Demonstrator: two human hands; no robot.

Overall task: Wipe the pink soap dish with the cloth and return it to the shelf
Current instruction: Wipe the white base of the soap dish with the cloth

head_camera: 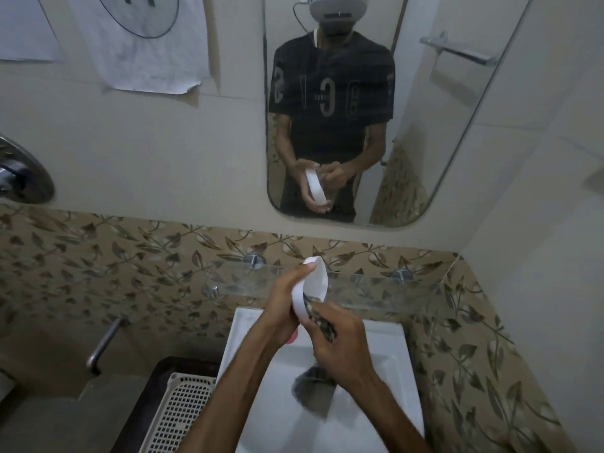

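Note:
My left hand (pixel 285 297) grips the soap dish (pixel 315 282), a pale, almost white oval dish held on edge above the sink, with its hollow side facing right. My right hand (pixel 340 341) presses a dark patterned cloth (pixel 318 317) into the lower part of the dish; a loose end of the cloth (pixel 312 392) hangs blurred below that hand. A glass shelf (pixel 369 287) on metal pegs runs along the wall just behind the dish. A small pink piece (pixel 293 338) shows under my left wrist.
A white sink (pixel 389 351) lies under both hands. A white perforated basket (pixel 183 410) stands to its left, beside a metal bar (pixel 104 344). A mirror (pixel 425 132) above reflects a person holding the dish. The right wall is close.

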